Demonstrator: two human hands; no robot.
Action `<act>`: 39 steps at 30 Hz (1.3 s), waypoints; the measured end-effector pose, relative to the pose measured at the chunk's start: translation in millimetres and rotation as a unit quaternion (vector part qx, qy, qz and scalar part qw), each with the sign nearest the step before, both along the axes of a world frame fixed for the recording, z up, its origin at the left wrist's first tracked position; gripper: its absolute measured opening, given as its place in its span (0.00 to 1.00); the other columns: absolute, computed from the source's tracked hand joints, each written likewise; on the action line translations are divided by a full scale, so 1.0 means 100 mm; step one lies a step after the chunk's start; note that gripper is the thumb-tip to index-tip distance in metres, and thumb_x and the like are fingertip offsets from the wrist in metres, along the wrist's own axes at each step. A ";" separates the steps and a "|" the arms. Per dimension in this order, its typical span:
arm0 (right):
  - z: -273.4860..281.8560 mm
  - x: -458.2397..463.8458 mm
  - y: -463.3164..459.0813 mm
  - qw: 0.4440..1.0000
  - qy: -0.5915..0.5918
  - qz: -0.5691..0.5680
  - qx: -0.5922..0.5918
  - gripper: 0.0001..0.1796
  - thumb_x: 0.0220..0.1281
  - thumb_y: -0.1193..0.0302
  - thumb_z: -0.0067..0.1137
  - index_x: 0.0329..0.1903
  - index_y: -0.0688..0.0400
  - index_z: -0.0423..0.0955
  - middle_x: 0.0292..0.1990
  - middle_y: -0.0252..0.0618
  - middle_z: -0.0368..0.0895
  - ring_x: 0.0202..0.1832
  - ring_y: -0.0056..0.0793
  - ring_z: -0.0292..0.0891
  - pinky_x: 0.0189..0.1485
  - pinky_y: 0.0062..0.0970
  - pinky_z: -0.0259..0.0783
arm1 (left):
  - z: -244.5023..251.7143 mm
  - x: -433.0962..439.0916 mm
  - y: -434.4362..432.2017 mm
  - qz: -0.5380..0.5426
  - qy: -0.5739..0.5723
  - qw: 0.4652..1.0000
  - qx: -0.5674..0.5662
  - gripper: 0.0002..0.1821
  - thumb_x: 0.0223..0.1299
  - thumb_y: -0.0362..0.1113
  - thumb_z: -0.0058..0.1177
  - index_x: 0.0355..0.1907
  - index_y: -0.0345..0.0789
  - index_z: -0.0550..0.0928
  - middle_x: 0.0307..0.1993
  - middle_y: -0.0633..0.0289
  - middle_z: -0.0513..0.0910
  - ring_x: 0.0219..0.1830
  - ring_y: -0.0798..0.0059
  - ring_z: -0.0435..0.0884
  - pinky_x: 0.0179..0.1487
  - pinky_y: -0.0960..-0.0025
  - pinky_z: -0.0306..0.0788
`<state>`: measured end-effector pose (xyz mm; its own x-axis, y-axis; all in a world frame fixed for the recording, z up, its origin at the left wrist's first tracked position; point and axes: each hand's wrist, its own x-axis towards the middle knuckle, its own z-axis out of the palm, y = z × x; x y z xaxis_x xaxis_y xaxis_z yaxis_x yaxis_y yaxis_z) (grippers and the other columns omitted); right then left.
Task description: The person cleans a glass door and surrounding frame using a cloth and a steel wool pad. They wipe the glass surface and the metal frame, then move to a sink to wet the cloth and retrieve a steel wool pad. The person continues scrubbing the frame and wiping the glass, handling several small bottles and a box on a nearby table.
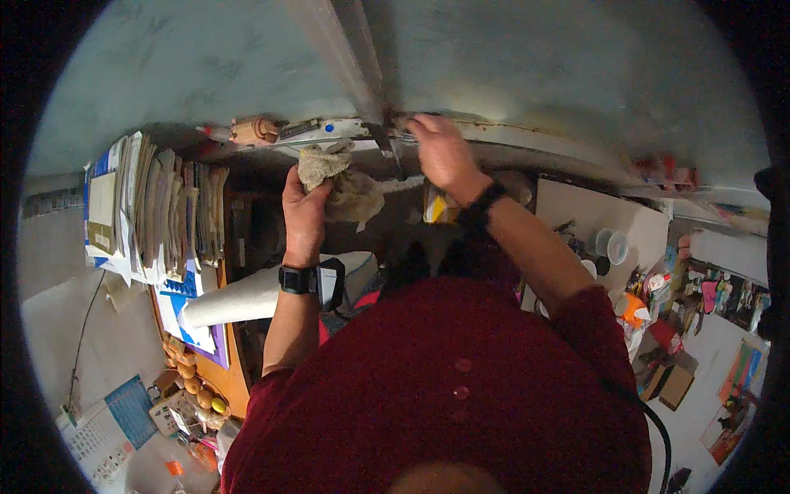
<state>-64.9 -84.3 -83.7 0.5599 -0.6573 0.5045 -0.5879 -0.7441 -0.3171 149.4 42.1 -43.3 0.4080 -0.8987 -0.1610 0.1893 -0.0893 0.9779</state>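
Note:
My left hand (307,213) is raised left of the middle, its fingers closed around a crumpled light cloth (324,163). To the right of it, my right hand (443,151) reaches up to a narrow ledge (506,134) along the wall, near the foot of a vertical bar (364,74). Its fingers are bent and blurred, and whether they hold anything cannot be told. On the ledge left of the bar lie a blue round thing (329,128), a dark elongated object (299,129) and a tan object (253,132).
A tall stack of papers and books (160,210) stands at the left on a wooden cabinet (237,376). A long white roll (241,301) leans beside it. A pale board (605,216) with cups stands at the right. A cardboard box (669,386) is farther right.

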 end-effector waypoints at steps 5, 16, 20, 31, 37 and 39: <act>-0.11 0.30 -0.04 0.997 0.066 0.007 0.035 0.15 0.46 0.77 0.53 0.42 0.60 0.74 0.45 0.42 0.74 0.46 0.42 0.71 0.51 0.37 0.67 | 0.05 -0.02 0.03 0.034 0.004 0.999 0.018 0.18 0.56 0.22 0.52 0.51 0.32 0.74 0.45 0.64 0.80 0.46 0.78 0.77 0.52 0.75 0.70; 0.10 -0.06 -0.08 0.987 0.127 -0.021 0.100 0.19 0.47 0.80 0.50 0.46 0.64 0.75 0.46 0.47 0.76 0.49 0.47 0.71 0.53 0.38 0.69 | 0.16 -0.10 0.01 0.019 0.098 0.994 -0.050 0.17 0.58 0.24 0.52 0.51 0.31 0.74 0.47 0.63 0.79 0.48 0.76 0.76 0.54 0.73 0.68; -0.11 0.31 -0.07 0.985 0.171 0.014 0.019 0.11 0.55 0.74 0.48 0.40 0.58 0.77 0.40 0.44 0.76 0.46 0.42 0.71 0.52 0.37 0.67 | 0.38 -0.31 -0.10 0.036 0.059 0.993 -0.092 0.17 0.59 0.25 0.52 0.52 0.31 0.73 0.47 0.64 0.78 0.49 0.78 0.74 0.56 0.73 0.66; 0.12 -0.62 -0.10 0.999 0.038 -0.015 0.024 0.12 0.53 0.74 0.48 0.41 0.62 0.74 0.41 0.47 0.74 0.42 0.46 0.71 0.46 0.40 0.69 | 0.59 -0.59 -0.30 0.082 -0.061 0.979 -0.176 0.19 0.61 0.26 0.51 0.55 0.33 0.72 0.52 0.63 0.76 0.52 0.76 0.73 0.58 0.73 0.65; -0.08 0.32 -0.05 0.997 0.064 0.012 0.029 0.09 0.51 0.76 0.49 0.37 0.60 0.74 0.39 0.47 0.73 0.44 0.47 0.70 0.48 0.40 0.69 | 0.63 -0.48 -0.25 0.135 -0.145 0.962 -0.188 0.21 0.59 0.26 0.53 0.56 0.31 0.70 0.52 0.62 0.75 0.52 0.75 0.72 0.58 0.71 0.65; -0.07 0.20 -0.07 0.993 0.110 0.044 0.022 0.10 0.50 0.75 0.50 0.38 0.60 0.74 0.40 0.47 0.72 0.43 0.46 0.70 0.48 0.39 0.68 | 0.65 -0.50 -0.33 0.132 -0.198 0.948 -0.210 0.23 0.57 0.26 0.55 0.56 0.31 0.70 0.54 0.60 0.74 0.53 0.74 0.71 0.60 0.71 0.63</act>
<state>-45.3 -90.9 -90.8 0.7095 -0.6202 0.3347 -0.5802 -0.7836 -0.2220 98.9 8.7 22.0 0.5816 -0.7077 0.4011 -0.2388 0.3228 0.9158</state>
